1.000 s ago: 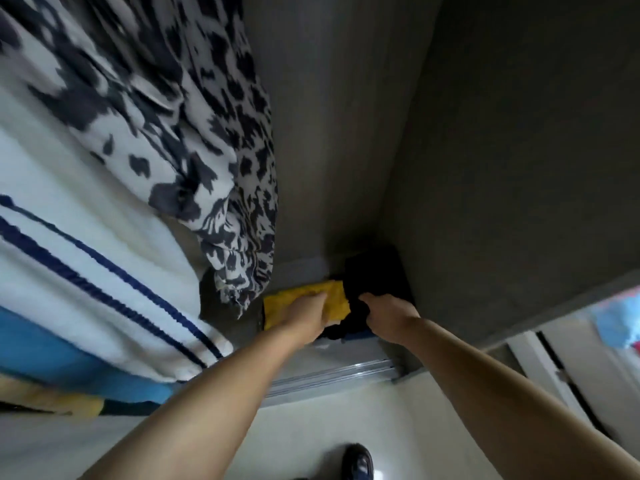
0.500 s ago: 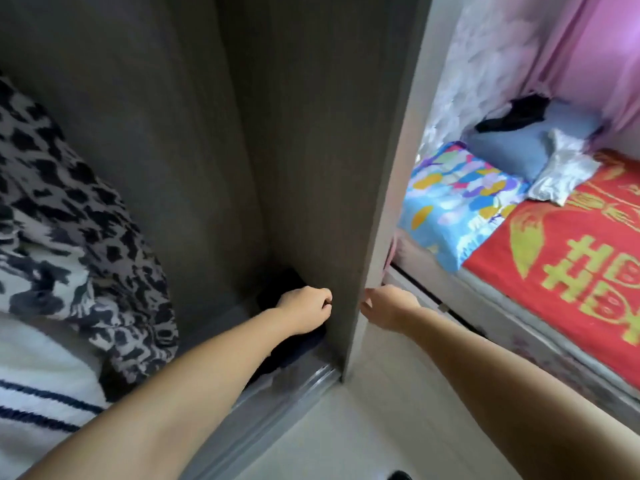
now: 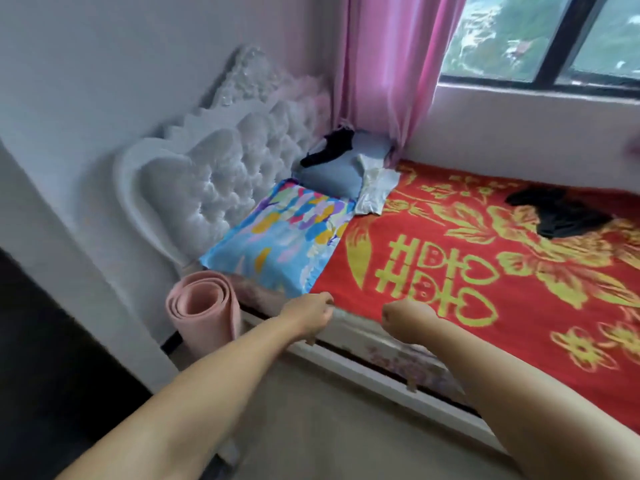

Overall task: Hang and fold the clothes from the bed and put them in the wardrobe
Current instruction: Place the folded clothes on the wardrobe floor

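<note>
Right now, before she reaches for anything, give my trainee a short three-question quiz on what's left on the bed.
1. True or false: the left hand and right hand hold nothing.
2. The black garment out on the red blanket lies: A) beside the rolled pink mat, B) toward the window side, C) on the colourful pillow.
3. What lies on the blue pillow, against the headboard?

Key: 1 true; 2 B; 3 a small black garment.

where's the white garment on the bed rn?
Head view, upper middle: the white garment lies at the head end of the red blanket, draped off the grey-blue pillow, just right of the multicoloured pillow.
</note>
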Demonstrator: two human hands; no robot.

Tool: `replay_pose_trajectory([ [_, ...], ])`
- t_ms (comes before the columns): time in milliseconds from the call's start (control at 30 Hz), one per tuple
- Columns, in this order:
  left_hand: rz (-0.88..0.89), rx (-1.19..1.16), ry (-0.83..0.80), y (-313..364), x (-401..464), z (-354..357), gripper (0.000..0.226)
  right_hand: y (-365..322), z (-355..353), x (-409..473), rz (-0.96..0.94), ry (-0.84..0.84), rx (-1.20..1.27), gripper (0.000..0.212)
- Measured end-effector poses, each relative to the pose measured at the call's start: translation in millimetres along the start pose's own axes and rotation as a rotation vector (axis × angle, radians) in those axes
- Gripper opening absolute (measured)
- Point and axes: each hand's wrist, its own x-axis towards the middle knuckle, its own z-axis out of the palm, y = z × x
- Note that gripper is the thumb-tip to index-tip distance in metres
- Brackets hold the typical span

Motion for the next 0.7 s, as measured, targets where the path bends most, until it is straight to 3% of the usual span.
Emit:
replay_pose_trajectory([
  [233,0.248,0.069,-0.114,139.2,109.6,27.2,0.038,179.6,-6.0,-1.4,0.256,-0.023,0.054,0.030],
  [700,0.497,0.203,-0.237,289.7,382.6,31.6,0.035,383.7,-33.1,101.6,0.545,-0.019,0.145,0.029],
])
